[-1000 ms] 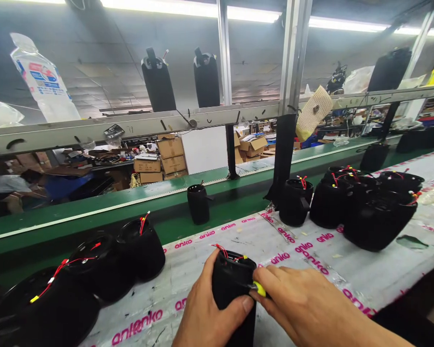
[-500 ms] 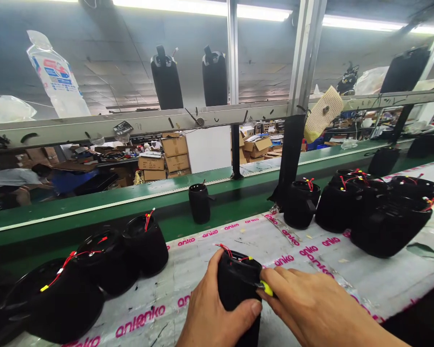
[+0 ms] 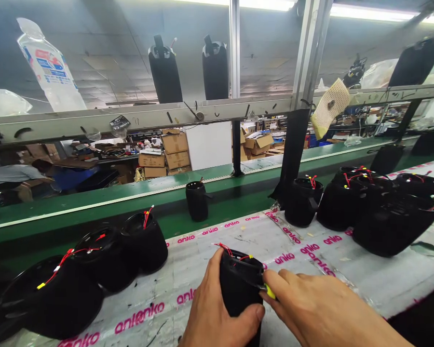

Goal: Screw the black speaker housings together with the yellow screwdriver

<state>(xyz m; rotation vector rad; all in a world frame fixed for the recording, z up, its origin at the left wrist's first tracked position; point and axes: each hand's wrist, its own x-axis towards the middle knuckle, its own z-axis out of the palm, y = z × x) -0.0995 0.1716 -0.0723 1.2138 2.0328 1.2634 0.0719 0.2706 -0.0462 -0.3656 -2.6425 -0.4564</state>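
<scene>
A bright workshop stretches away behind a long green surface point(image 3: 235, 195), with cardboard boxes point(image 3: 177, 149) stacked beyond it and a person point(image 3: 14, 173) bending over at the far left. A pale metal rail point(image 3: 224, 112) crosses above the green surface; a clear bottle point(image 3: 48, 67) with a printed label leans at its left, and two tall black units point(image 3: 164, 77) stand farther along it. In front lies a worktop point(image 3: 188, 260) covered in whitish sheeting printed with pink "anko" lettering. Near the lower middle of the view, over this worktop, is a black cylinder point(image 3: 240, 286), its open top upward and slightly tilted, with red wires point(image 3: 226, 249) poking out over the rim. The left hand point(image 3: 217, 313) grasps it around the side, thumb across the near face and fingers on the far left; its base is out of sight, so whether it rests on the sheeting cannot be told. The right hand point(image 3: 311, 299) pinches a small yellow piece point(image 3: 269, 291) against the cylinder's right side, just below the rim; most of that piece is hidden by the fingers. Similar black housings point(image 3: 144, 246) stand in a row to the left, a larger cluster point(image 3: 394, 221) sits to the right, and one small black container point(image 3: 197, 202) stands alone on the green surface.
</scene>
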